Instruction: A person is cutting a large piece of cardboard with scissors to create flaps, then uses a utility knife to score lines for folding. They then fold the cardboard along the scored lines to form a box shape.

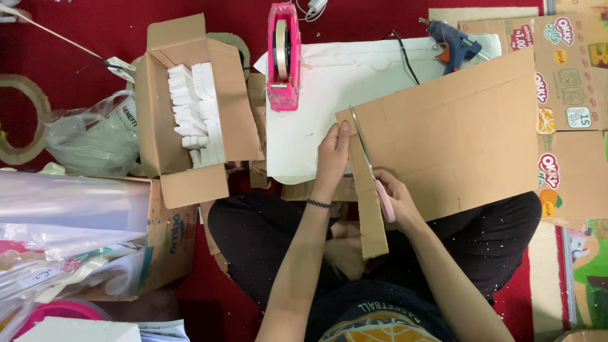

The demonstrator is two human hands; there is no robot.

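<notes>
Cutting in progress: right hand (392, 199) grips pink-handled scissors (370, 166), blades running toward twelve o'clock through the flat brown cardboard sheet (456, 133) over the lap, left hand (332, 152) pinching the narrow strip (367, 209) at nine o'clock; next stroke demands steady alignment.

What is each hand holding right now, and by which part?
Right hand holds scissors by the pink handles; left hand pins the cardboard sheet at its left edge.
</notes>
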